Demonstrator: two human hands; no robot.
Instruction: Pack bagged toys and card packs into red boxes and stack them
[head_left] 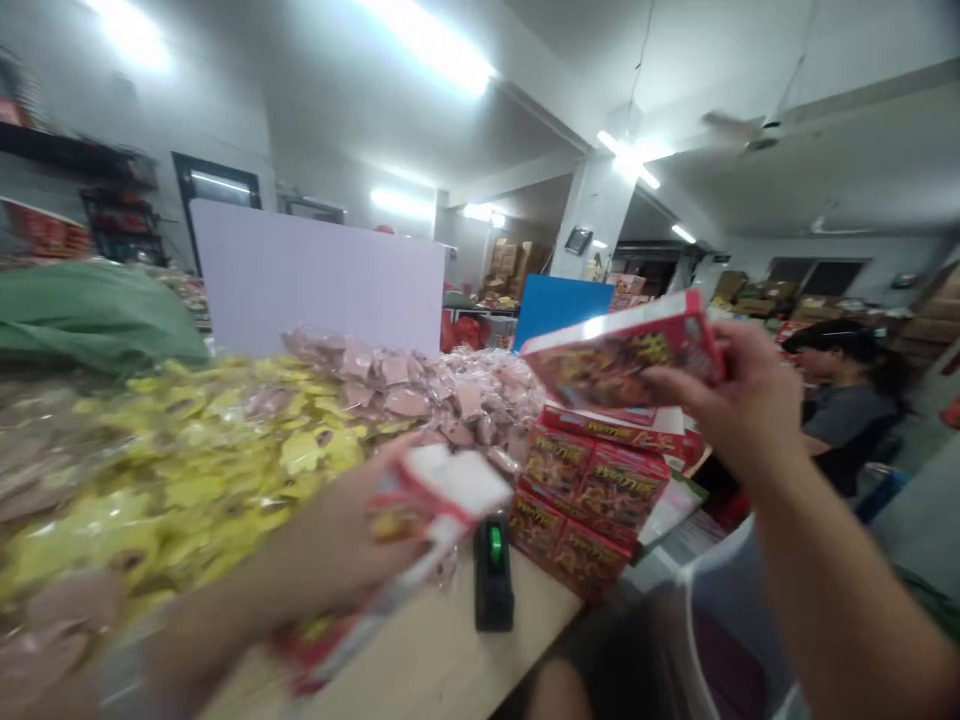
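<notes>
My right hand [739, 400] is raised and closed on a red printed box [622, 355], holding it above a stack of the same red boxes [592, 490] at the table's right end. My left hand [352, 530], blurred by motion, grips another red and white box [427, 510] low over the wooden table [442, 670]. A black tape dispenser with a green roll [493, 575] stands just right of that box.
A large heap of yellow packets [210, 470] and pink packets [420, 390] covers the table's left and back. A white board [315, 275] and a blue board [559, 305] stand behind. A person in a grey shirt [847, 410] sits at the right.
</notes>
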